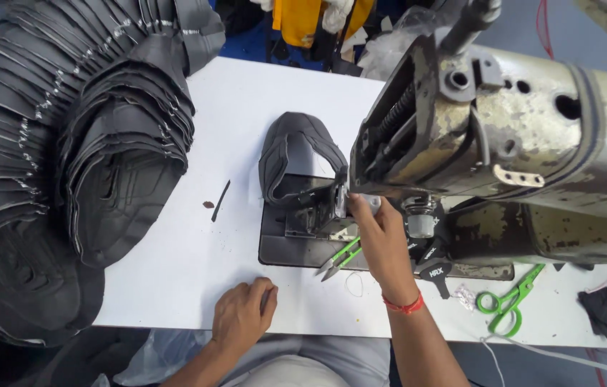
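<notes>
The left hand rested curled on the white table, gripping nothing. The right hand pinched green thread snips, blades pointing down-left. Beyond, one dark shoe upper lay under the sewing machine, its length running away from the person. Farther left, stacked uppers lay piled, too many to count.

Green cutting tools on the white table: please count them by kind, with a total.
Green thread snips, by the right hand at the machine's needle: 1
Green-handled scissors, near the table's right end: 1
Total: 2
</notes>
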